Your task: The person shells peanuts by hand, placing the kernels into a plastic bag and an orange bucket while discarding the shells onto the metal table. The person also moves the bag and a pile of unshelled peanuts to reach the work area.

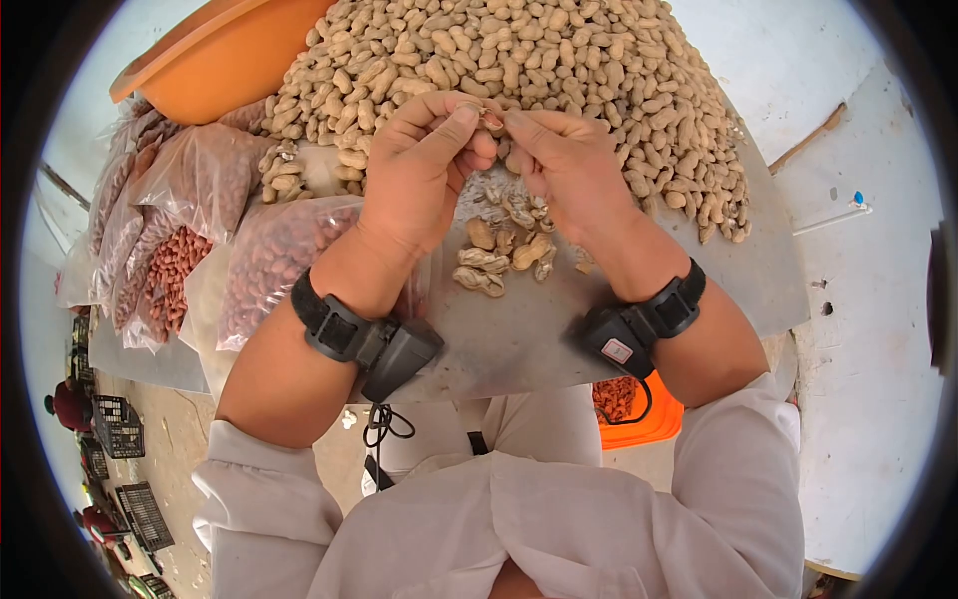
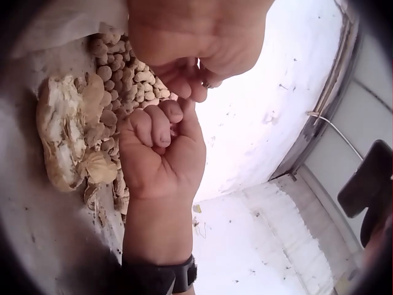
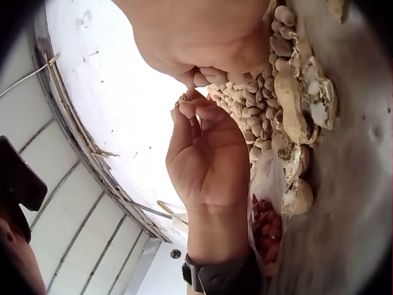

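In the head view, my left hand (image 1: 419,170) pinches a peanut (image 1: 491,121) between thumb and curled forefinger. From the other side, my right hand (image 1: 577,170) brings its thumb and forefinger together at the same peanut; its other fingers fold inward. The right wrist view shows a bit of the peanut's rough shell (image 3: 180,100) at the left hand's fingertips. Most of the peanut is hidden by fingers. Below the hands, broken peanut shells (image 1: 509,245) lie on the grey tabletop (image 1: 479,339).
A big heap of unshelled peanuts (image 1: 559,60) covers the table's far side. To the left are plastic bags (image 1: 195,185) of reddish kernels (image 1: 178,270) and an orange basin (image 1: 220,60). An orange container (image 1: 649,424) with red contents sits below the table's near edge.
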`<move>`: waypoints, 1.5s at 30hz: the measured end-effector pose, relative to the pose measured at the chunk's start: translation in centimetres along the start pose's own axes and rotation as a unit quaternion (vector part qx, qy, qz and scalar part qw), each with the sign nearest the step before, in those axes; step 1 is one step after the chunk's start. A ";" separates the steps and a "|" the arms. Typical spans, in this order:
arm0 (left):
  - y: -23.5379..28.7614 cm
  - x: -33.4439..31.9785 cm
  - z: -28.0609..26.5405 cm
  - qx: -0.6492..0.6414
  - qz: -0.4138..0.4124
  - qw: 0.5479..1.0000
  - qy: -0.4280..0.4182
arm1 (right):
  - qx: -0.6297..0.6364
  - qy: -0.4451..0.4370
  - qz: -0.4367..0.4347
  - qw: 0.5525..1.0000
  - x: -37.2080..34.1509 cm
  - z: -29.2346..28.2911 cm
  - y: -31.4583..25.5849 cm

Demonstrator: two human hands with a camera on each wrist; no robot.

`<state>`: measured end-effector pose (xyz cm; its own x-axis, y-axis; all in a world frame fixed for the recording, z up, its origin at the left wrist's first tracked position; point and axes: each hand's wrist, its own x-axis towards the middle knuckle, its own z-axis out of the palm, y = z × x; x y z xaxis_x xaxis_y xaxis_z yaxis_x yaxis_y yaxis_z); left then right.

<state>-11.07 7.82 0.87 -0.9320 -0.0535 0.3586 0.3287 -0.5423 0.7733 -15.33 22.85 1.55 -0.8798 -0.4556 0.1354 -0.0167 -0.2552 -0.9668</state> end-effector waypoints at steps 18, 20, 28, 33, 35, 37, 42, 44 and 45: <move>0.4 -0.1 -0.3 0.040 -0.115 0.992 -0.023 | -0.223 -0.028 -0.140 0.964 -0.3 -0.4 -1.5; 0.3 -0.1 -0.2 0.042 -0.114 0.992 -0.020 | -0.232 -0.023 -0.153 0.960 -0.1 -0.4 -1.3; 0.7 0.0 -0.6 0.035 -0.134 0.990 -0.035 | -0.267 -0.085 -0.187 0.941 -0.5 -0.7 -2.3; 0.6 -0.1 -0.5 0.043 -0.128 0.990 -0.035 | -0.196 -0.128 -0.189 0.954 0.3 -1.6 -1.9; 0.4 -0.1 -0.4 0.037 -0.123 0.991 -0.031 | -0.199 -0.108 -0.195 0.954 0.2 -1.6 -1.9; 0.4 -0.1 -0.4 0.027 -0.120 0.992 -0.032 | -0.196 -0.100 -0.187 0.957 0.0 -1.5 -2.1; 0.5 0.3 -0.9 -0.007 -0.101 0.995 -0.016 | -0.257 -0.142 -0.145 0.945 0.3 -2.4 -2.4; 0.6 0.3 -0.8 -0.010 -0.096 0.995 -0.017 | -0.246 -0.144 -0.105 0.953 0.2 -2.3 -2.6; 0.6 0.3 -0.8 -0.014 -0.091 0.995 -0.025 | -0.241 -0.145 -0.086 0.956 0.1 -2.3 -2.7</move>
<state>-11.28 6.83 1.00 -0.9669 0.0893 0.2392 0.1492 -0.5626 0.8131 -16.51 25.46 3.68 -0.6775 -0.6770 0.2875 -0.4270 0.0438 -0.9032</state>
